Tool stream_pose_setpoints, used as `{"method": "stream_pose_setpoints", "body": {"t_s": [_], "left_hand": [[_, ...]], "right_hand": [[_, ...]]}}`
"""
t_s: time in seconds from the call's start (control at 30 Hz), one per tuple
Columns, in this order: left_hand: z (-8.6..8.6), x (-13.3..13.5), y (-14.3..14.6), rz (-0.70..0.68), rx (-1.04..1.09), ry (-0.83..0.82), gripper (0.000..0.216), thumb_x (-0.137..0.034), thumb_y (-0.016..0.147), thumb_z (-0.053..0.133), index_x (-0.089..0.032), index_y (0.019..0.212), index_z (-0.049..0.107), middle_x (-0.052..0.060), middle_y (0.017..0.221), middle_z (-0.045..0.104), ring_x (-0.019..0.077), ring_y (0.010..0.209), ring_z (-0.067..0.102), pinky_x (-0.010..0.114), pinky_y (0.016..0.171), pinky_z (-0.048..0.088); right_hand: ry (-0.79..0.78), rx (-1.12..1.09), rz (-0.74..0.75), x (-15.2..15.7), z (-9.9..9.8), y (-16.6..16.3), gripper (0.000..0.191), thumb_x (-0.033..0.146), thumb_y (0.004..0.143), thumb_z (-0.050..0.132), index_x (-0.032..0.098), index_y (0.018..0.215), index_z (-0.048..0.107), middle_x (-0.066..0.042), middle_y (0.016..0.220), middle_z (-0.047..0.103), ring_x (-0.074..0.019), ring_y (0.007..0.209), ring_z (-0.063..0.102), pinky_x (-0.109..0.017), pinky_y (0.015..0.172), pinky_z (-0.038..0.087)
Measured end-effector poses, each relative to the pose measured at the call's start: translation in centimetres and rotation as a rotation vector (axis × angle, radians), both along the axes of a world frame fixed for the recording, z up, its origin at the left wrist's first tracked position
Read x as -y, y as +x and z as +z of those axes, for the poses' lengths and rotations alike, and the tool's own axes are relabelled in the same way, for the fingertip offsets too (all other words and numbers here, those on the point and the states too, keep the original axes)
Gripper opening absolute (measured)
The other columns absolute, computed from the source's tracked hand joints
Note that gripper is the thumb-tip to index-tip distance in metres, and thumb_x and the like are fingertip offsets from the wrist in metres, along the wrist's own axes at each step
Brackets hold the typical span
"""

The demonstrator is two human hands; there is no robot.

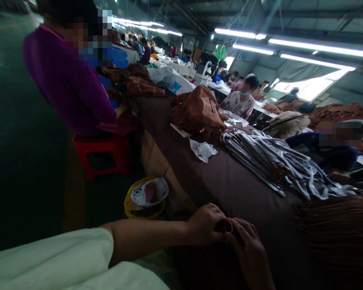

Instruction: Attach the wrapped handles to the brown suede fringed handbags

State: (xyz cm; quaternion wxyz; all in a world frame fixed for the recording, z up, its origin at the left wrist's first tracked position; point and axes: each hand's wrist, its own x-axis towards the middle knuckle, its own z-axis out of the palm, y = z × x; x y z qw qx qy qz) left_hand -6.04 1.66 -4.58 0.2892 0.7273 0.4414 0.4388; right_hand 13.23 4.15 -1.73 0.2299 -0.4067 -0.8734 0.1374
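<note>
My left hand (205, 224) reaches in from a pale sleeve, its fingers curled and closed. Close against it is my right hand (248, 241), with bent fingers over the same spot. Between them they pinch a small dark brown strip (229, 226) that curls into a loop; shadow hides most of it and its exact kind. Both hands are at the near edge of a table with a dark brown cover (230, 181). To the right of my hands lies a brown fringed piece (339, 233).
A bundle of grey-white straps (260, 157) and a brown fringed bag (201, 108) lie farther up the table, near crumpled white paper (203, 150). A yellow bucket (127, 201) stands on the floor. A person in purple (66, 80) sits on a red stool (101, 141).
</note>
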Motion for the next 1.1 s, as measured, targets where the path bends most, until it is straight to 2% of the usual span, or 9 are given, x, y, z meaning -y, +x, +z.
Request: {"method": "stream_pose_setpoints", "body": {"t_s": [0.13,0.3,0.53,0.7,0.87,1.0,1.1], "left_hand": [[0.3,0.0,-0.3,-0.072,0.0,0.0,0.045,-0.033,0.07,0.075,-0.015,0.109,0.065,0.009,0.107,0.066,0.0219,0.102,0.057,0.031,0.096,0.041],[0.3,-0.1,-0.8,-0.134,-0.016,-0.033,0.036,-0.031,0.077,0.07,-0.017,0.109,0.065,0.007,0.103,0.067,0.0202,0.101,0.059,0.03,0.094,0.041],[0.3,0.1,-0.8,-0.154,-0.051,-0.11,0.038,-0.035,0.076,0.071,-0.016,0.107,0.064,0.007,0.102,0.067,0.0197,0.094,0.061,0.027,0.083,0.045],[-0.3,0.1,-0.4,-0.148,-0.038,-0.098,0.04,-0.038,0.076,0.071,-0.014,0.107,0.065,0.009,0.103,0.067,0.0207,0.095,0.061,0.027,0.084,0.045],[-0.5,0.3,-0.3,-0.155,-0.034,-0.1,0.039,-0.039,0.077,0.07,-0.015,0.108,0.065,0.008,0.103,0.067,0.0205,0.095,0.061,0.027,0.084,0.044],[-0.4,0.4,-0.5,-0.153,-0.011,-0.114,0.037,-0.037,0.076,0.072,-0.015,0.105,0.066,0.007,0.1,0.067,0.019,0.093,0.061,0.026,0.084,0.044],[-0.5,0.4,-0.6,-0.166,0.01,-0.135,0.036,-0.035,0.071,0.076,-0.016,0.101,0.066,0.005,0.098,0.066,0.0181,0.092,0.06,0.024,0.082,0.044]], "right_hand": [[-0.025,-0.03,-0.04,0.4,-0.1,0.0,0.03,0.044,0.087,0.057,0.026,0.109,0.066,-0.006,0.107,0.064,-0.0252,0.103,0.057,-0.041,0.086,0.052],[-0.057,-0.059,-0.089,0.8,-0.6,-0.1,0.032,0.047,0.087,0.056,0.026,0.109,0.066,-0.006,0.107,0.065,-0.0252,0.102,0.058,-0.041,0.086,0.051],[0.012,-0.069,-0.102,0.9,-2.2,-0.2,0.033,0.046,0.09,0.05,0.023,0.108,0.065,-0.008,0.109,0.065,-0.0282,0.108,0.054,-0.047,0.091,0.046],[0.03,-0.049,-0.064,1.0,-2.3,0.1,0.033,0.046,0.089,0.052,0.024,0.112,0.063,-0.007,0.109,0.066,-0.0277,0.107,0.055,-0.05,0.093,0.045],[-0.043,-0.066,-0.088,1.4,-1.9,0.1,0.033,0.049,0.086,0.056,0.025,0.106,0.067,-0.006,0.108,0.067,-0.0274,0.106,0.058,-0.05,0.096,0.045],[-0.11,-0.076,-0.113,1.2,-1.9,0.4,0.036,0.052,0.082,0.06,0.026,0.106,0.068,-0.006,0.11,0.067,-0.0288,0.111,0.057,-0.053,0.102,0.039],[-0.193,-0.045,-0.054,0.8,-1.8,0.8,0.032,0.049,0.087,0.054,0.029,0.109,0.066,-0.004,0.112,0.066,-0.0265,0.111,0.056,-0.055,0.106,0.035]]}}
